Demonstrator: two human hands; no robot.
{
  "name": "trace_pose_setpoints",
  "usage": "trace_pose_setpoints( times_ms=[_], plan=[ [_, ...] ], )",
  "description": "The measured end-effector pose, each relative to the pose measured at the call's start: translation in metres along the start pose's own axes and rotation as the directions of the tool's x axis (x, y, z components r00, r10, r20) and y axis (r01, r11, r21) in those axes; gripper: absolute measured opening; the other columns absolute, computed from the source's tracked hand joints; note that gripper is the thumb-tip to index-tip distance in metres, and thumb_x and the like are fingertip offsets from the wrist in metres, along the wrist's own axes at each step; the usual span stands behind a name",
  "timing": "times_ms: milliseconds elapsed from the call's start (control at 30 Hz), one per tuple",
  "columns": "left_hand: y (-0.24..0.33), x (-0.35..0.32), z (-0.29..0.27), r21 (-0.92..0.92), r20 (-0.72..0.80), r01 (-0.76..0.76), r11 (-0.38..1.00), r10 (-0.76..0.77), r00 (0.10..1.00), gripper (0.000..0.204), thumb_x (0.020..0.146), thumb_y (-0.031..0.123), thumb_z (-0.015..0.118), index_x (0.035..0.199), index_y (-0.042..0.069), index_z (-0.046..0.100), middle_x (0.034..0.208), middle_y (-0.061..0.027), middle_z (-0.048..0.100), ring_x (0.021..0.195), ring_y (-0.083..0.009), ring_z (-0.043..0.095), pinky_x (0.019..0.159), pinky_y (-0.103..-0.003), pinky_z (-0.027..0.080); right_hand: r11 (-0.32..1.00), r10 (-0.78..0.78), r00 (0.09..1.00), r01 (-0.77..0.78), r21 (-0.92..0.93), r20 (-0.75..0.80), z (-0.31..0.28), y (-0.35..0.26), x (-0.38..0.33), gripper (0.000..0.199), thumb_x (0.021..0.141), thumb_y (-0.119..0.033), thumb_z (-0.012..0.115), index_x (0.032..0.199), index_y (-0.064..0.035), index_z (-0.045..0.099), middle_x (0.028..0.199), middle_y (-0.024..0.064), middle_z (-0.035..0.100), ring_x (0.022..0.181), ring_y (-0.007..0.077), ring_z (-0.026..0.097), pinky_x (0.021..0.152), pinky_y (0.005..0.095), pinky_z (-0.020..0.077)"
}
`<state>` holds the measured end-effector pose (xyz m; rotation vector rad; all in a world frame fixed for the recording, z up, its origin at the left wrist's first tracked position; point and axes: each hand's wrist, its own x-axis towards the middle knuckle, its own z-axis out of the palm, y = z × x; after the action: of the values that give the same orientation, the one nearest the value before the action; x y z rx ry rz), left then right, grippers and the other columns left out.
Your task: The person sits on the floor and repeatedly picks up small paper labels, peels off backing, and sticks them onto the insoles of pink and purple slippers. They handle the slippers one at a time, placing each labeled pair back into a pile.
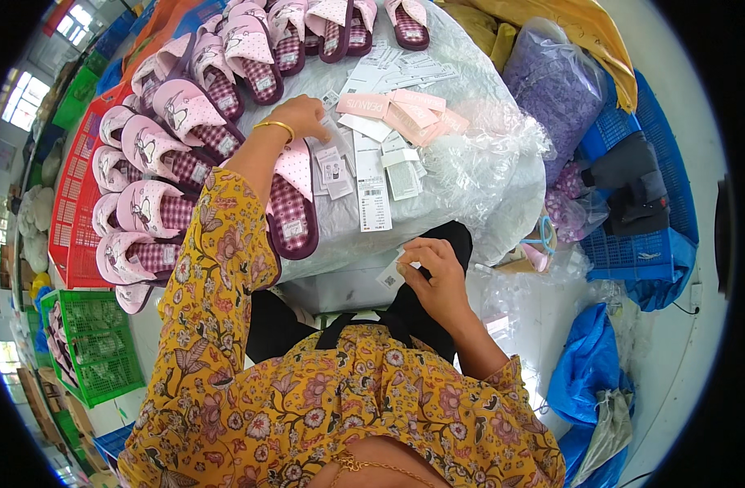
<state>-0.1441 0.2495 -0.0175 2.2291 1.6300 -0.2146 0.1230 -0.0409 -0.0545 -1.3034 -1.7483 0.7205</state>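
Observation:
My left hand, with a yellow bangle at the wrist, reaches over the table with its fingers bent together at a pile of small clear packets. What its fingertips hold, if anything, is hidden. Just below that hand lies a pink slipper with a purple checked insole. Near the table's front edge my right hand pinches a small white label with a square code, between thumb and fingers. Long white printed tags lie between the two hands, beside white cards and pink card bands.
Many pink slippers line the table's left and far edges. Crumpled clear plastic covers its right side. Beyond stand a bag of purple material and a blue crate. A red crate and green crate are left.

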Motion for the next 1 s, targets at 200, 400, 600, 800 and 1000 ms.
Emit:
trace_pose_setpoints(
  times_ms=[200,400,600,800,1000],
  plan=[
    [-0.028,0.002,-0.001,-0.386,-0.063,-0.023,0.922,-0.002,0.998,0.025,0.073,0.018,0.081,0.077,0.004,0.061,0.067,0.0001,0.056,0.063,-0.0092,0.049,0.056,-0.026,0.040,0.999,0.032,0.999,-0.032,0.021,-0.005,-0.001,0.002,0.000,0.013,0.080,-0.004,0.074,0.091,-0.0074,0.068,0.105,0.0077,0.066,0.098,0.0274,0.060,0.082,0.0354,0.0497],
    [-0.057,-0.005,-0.010,-0.479,-0.077,-0.112,0.870,0.086,0.993,0.020,0.080,0.021,0.077,0.082,0.003,0.068,0.072,-0.0013,0.062,0.065,-0.0086,0.053,0.059,-0.025,0.041,0.996,0.043,0.999,-0.044,0.078,0.021,-0.001,-0.006,0.000,0.013,0.081,-0.004,0.074,0.092,-0.0065,0.068,0.104,0.0098,0.066,0.098,0.0270,0.063,0.082,0.0349,0.0514],
    [-0.040,-0.029,-0.041,-0.342,-0.093,-0.125,0.931,0.099,0.991,0.027,0.086,0.029,0.070,0.084,0.002,0.070,0.076,-0.0033,0.066,0.066,-0.0096,0.056,0.061,-0.027,0.045,0.995,0.030,0.999,-0.033,0.099,0.024,-0.001,-0.016,0.001,0.011,0.082,-0.005,0.073,0.091,-0.0060,0.067,0.100,0.0099,0.067,0.096,0.0261,0.064,0.079,0.0344,0.0523],
    [-0.025,-0.058,-0.050,-0.397,-0.224,-0.203,0.895,0.120,0.967,0.022,0.089,0.020,0.066,0.097,-0.001,0.069,0.080,-0.0056,0.068,0.067,-0.0102,0.059,0.061,-0.027,0.048,0.990,0.019,1.000,-0.022,0.141,0.023,0.000,-0.024,0.001,0.010,0.082,-0.005,0.073,0.091,-0.0053,0.067,0.098,0.0095,0.067,0.096,0.0259,0.065,0.078,0.0341,0.0524],
    [-0.022,-0.076,-0.042,-0.469,-0.381,-0.238,0.851,0.048,0.923,0.022,0.090,0.016,0.067,0.103,-0.001,0.063,0.082,-0.0064,0.068,0.069,-0.0115,0.062,0.062,-0.027,0.051,0.988,-0.102,0.995,0.100,0.119,0.004,-0.001,-0.037,0.016,0.010,0.083,-0.004,0.072,0.091,-0.0048,0.067,0.096,0.0094,0.067,0.095,0.0260,0.065,0.077,0.0341,0.0527]
  ],
)
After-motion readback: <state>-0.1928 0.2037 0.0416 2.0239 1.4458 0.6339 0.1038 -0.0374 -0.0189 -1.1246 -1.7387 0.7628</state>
